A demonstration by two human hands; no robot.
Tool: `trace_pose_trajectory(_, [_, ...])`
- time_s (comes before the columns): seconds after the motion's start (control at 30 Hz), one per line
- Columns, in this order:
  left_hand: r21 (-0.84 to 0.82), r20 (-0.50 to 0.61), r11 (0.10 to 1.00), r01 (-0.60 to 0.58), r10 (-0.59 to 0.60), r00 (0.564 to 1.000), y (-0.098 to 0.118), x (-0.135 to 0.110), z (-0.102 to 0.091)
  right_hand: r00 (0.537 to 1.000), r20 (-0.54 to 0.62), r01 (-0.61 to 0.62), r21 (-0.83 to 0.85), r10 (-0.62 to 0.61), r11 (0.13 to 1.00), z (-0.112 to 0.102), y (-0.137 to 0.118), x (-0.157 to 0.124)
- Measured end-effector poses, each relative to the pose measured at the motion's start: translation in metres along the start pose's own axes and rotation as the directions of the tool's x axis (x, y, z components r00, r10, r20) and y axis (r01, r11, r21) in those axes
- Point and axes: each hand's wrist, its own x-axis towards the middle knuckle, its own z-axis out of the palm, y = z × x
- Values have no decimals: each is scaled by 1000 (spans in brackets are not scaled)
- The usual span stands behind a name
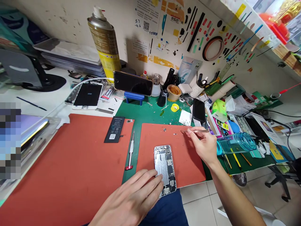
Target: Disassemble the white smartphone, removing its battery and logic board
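An opened phone (168,166), its inner frame and boards bare, lies at the near edge of the right red mat. My left hand (134,196) is closed on its lower left side, fingertips over the edge; the thumb is hidden. In a pinch, my right hand (203,142) holds thin metal tweezers (198,131), tips low over the mat's upper right. Left of the tips are a tiny metal part (175,134) and another small piece (164,129). A flat black phone battery (114,129) and a screwdriver (131,150) with a red end lie further left.
A second phone (133,83) leans on a blue stand (134,97) at the back. Behind it rises a spray can (105,47). A phone screen (88,94) lies back left. Right of my right hand lies a blue transparent bottle (235,143), near several tools.
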Motion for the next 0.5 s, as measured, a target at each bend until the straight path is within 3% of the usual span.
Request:
trace_pose_trajectory(0.33, [-2, -17, 1000, -20, 20, 1000, 0, 5, -3, 1000, -6, -1, -35, 1, 999, -2, -3, 1])
trace_pose_trajectory(0.5, [4, -13, 1000, 8, -8, 1000, 0, -1, 1, 996, -81, 33, -20, -34, 999, -14, -15, -3])
